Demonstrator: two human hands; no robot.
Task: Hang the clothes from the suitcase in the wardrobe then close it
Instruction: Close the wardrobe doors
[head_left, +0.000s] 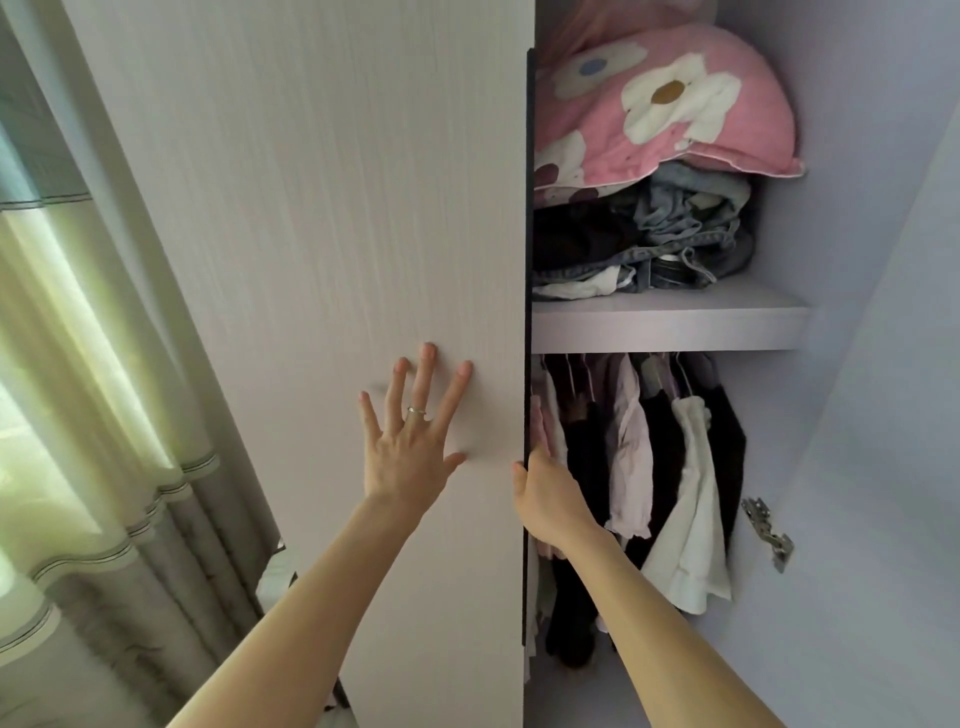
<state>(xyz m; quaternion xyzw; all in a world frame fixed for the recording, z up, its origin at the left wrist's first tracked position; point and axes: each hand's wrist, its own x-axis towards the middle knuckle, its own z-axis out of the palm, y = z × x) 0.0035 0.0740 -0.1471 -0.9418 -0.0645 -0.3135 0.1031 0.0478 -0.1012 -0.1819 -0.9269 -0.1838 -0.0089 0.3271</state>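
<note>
A pale wood-grain wardrobe door (322, 208) fills the middle of the view. My left hand (410, 431) lies flat on its face with fingers spread, a ring on one finger. My right hand (545, 493) grips the door's dark right edge, thumb on the front and fingers curled behind. To the right the wardrobe stands uncovered. Several garments (660, 467) in black, white and pale pink hang under the shelf (670, 322). The suitcase is out of view.
On the shelf lies a pile of folded jeans and dark clothes (654, 244) with a pink flowered pillow (670, 104) on top. A metal hinge (769, 530) sits on the wardrobe's right wall. Grey-green curtains (93, 415) hang at the left by a bright window.
</note>
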